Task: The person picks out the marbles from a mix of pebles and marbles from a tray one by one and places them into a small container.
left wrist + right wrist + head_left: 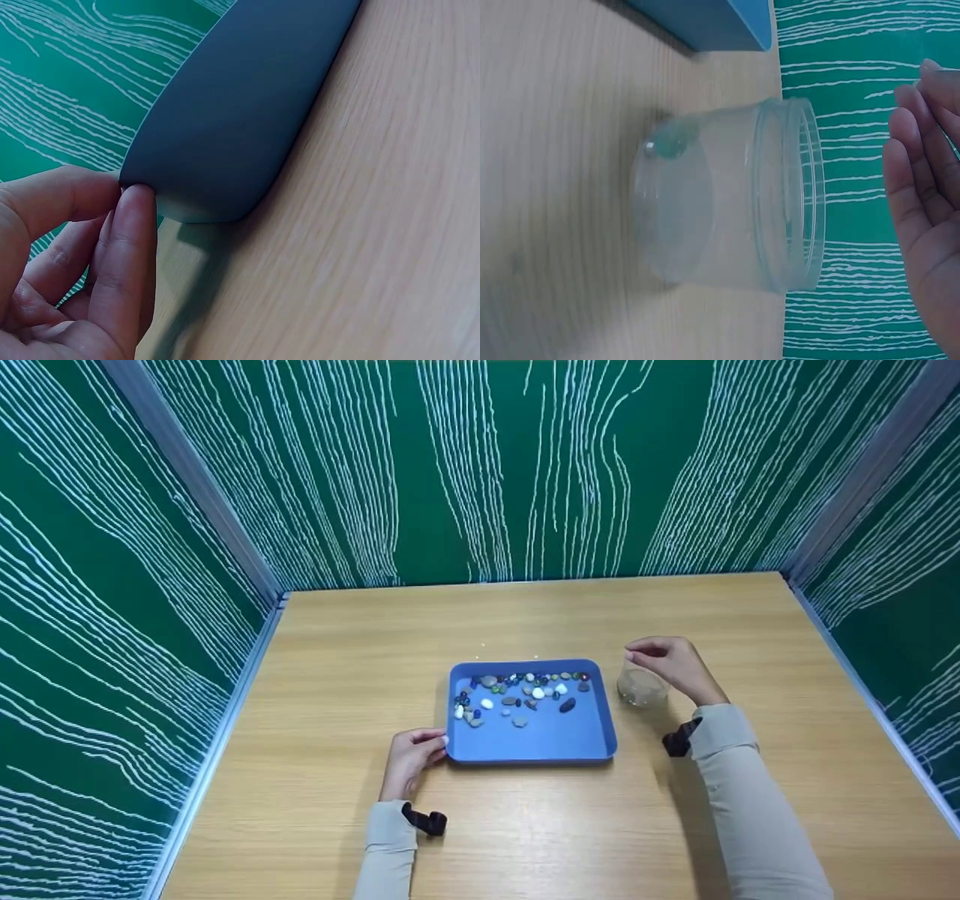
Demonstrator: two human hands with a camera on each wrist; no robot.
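Watching from my end of the link, I see green walls (pixel 675 405) around a wooden table (pixel 337 675) with a blue tray (pixel 540 744) near its middle. The left hand (pixel 411 757) has thumb and fingers clamped on the tray's near left corner. The right hand (pixel 675 664) hangs above the mouth of a clear container (pixel 641 690), which stands upright just beside the tray's right side; that hand's thumb and forefinger come together, though I cannot tell whether anything lies between them. I would want a light left pinch, enough to stop sliding without tipping the tray, and the right fingertips low and centred over the mouth (the container looks light enough to topple at a knock). Counting downward in size, I make it three walls, one table, one tray, two hands and one container. In the tray I find one dark oval stone (pixel 568 705), at least four white stones (pixel 487 703), and mixed pebbles and marbles too crowded to number. Inside the container sits at least one green marble (pixel 676 139); beyond the tray lie at least two pale specks (pixel 536 657).
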